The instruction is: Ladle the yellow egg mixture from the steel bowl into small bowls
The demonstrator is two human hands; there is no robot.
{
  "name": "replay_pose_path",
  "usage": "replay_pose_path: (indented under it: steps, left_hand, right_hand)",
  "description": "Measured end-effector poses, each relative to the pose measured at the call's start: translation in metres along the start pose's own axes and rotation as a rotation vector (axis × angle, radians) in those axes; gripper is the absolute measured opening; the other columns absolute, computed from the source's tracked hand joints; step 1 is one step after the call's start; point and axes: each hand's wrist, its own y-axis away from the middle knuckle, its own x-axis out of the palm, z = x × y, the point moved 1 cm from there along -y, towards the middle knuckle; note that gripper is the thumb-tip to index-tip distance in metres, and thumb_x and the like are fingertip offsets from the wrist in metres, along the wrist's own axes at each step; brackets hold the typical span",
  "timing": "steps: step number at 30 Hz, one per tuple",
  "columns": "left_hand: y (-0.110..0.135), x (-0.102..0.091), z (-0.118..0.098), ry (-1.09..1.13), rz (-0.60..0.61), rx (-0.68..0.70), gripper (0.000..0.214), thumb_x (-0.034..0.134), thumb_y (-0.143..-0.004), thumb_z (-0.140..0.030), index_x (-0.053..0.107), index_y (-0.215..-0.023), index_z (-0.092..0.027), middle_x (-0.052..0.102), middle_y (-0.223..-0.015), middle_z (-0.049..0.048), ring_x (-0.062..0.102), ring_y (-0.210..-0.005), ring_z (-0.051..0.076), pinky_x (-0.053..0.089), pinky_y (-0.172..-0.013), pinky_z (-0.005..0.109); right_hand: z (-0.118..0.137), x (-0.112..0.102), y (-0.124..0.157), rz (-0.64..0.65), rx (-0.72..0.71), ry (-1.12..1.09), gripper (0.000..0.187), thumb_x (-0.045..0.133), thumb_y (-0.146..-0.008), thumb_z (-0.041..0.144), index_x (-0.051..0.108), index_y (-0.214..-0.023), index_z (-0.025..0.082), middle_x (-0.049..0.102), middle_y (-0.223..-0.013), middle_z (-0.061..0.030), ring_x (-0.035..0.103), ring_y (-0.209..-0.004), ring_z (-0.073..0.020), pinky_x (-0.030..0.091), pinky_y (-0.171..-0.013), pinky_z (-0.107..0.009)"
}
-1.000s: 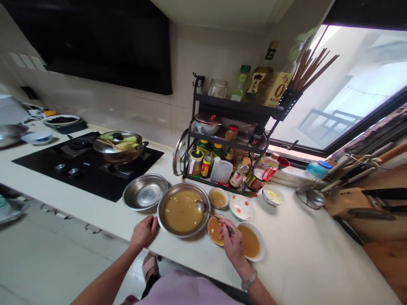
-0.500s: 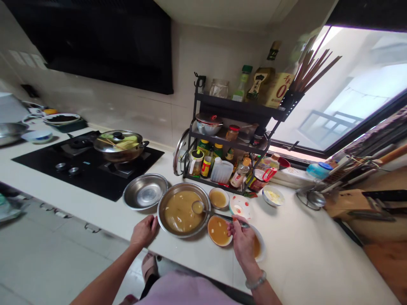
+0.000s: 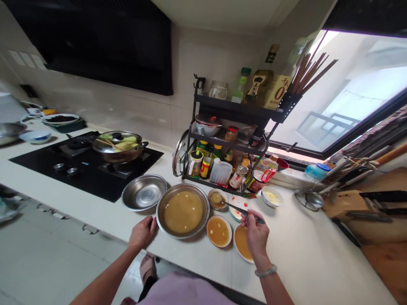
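Note:
My right hand (image 3: 257, 233) grips the dark handle of a ladle (image 3: 237, 206). The ladle's round head is over a small bowl (image 3: 226, 204) at the back, with broth in it. Curled on the counter's front edge, my left hand (image 3: 143, 232) is beside the large steel bowl (image 3: 158, 214); I see nothing in its fingers. Cloudy yellow-brown broth (image 3: 183, 212) with pale bits fills much of that bowl. Two more small bowls hold orange-brown broth: one with white pieces (image 3: 219, 231), the other (image 3: 242, 243) partly behind my right hand. A patterned dish (image 3: 237, 214) lies under the ladle handle.
An empty steel basin (image 3: 144, 192) stands left of the large bowl. Behind are a lidded pan (image 3: 118, 148) on the black hob (image 3: 95, 180) and a seasoning rack (image 3: 233, 144). To the right, a small bowl (image 3: 272, 197) holds pale yellow bits, near a knife block (image 3: 345, 205).
The ladle has moved right from the large steel bowl to the back small bowl. My right hand has shifted right with it; my left hand stays almost where it was.

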Motion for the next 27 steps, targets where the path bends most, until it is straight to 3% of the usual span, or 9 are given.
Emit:
replay_pose_path:
  steps: [6, 11, 14, 22, 27]
  left_hand:
    - [-0.001, 0.002, 0.001, -0.016, 0.003, 0.007, 0.039, 0.03, -0.095, -0.041, 0.056, -0.074, -0.021, 0.071, -0.08, 0.0074, 0.064, -0.075, 0.02, 0.037, -0.066, 0.028]
    - [-0.002, 0.003, 0.002, -0.023, -0.004, 0.006, 0.037, 0.031, -0.094, -0.04, 0.057, -0.075, -0.021, 0.071, -0.08, 0.0078, 0.065, -0.076, 0.02, 0.038, -0.066, 0.028]
    - [-0.002, 0.005, 0.003, -0.026, -0.009, 0.01, 0.038, 0.031, -0.095, -0.041, 0.057, -0.075, -0.022, 0.072, -0.082, 0.0077, 0.066, -0.077, 0.02, 0.038, -0.067, 0.028]
    - [-0.002, 0.004, 0.002, -0.026, 0.0, 0.006, 0.039, 0.03, -0.095, -0.041, 0.057, -0.076, -0.021, 0.072, -0.083, 0.0083, 0.066, -0.078, 0.021, 0.038, -0.067, 0.028]
    - [-0.002, 0.003, 0.002, -0.021, -0.001, 0.002, 0.038, 0.03, -0.095, -0.04, 0.057, -0.076, -0.021, 0.072, -0.083, 0.0082, 0.065, -0.078, 0.02, 0.038, -0.068, 0.028]
  right_hand:
    - [-0.009, -0.01, -0.001, 0.142, -0.222, 0.214, 0.031, 0.062, -0.083, 0.047, 0.065, -0.095, 0.018, 0.065, -0.067, -0.0011, 0.059, -0.05, -0.0145, 0.053, -0.05, -0.029]
    - [-0.004, -0.015, 0.006, 0.369, -0.534, 0.343, 0.021, 0.051, -0.092, 0.029, 0.067, -0.103, 0.021, 0.066, -0.093, -0.0074, 0.063, -0.062, -0.0152, 0.055, -0.055, -0.03]
    - [-0.002, -0.01, 0.015, 0.425, -0.629, 0.311, 0.023, 0.05, -0.092, 0.02, 0.066, -0.108, 0.024, 0.065, -0.101, -0.0079, 0.065, -0.068, -0.0157, 0.055, -0.055, -0.028]
    - [-0.032, 0.025, 0.047, 0.576, -0.463, 0.308, 0.023, 0.048, -0.094, 0.026, 0.069, -0.101, 0.022, 0.068, -0.091, -0.0078, 0.06, -0.056, -0.0134, 0.054, -0.051, -0.027]
    - [-0.048, 0.035, 0.049, 0.461, -0.166, 0.224, 0.026, 0.055, -0.089, 0.041, 0.067, -0.098, 0.019, 0.066, -0.069, -0.0036, 0.059, -0.05, -0.0153, 0.052, -0.048, -0.028]
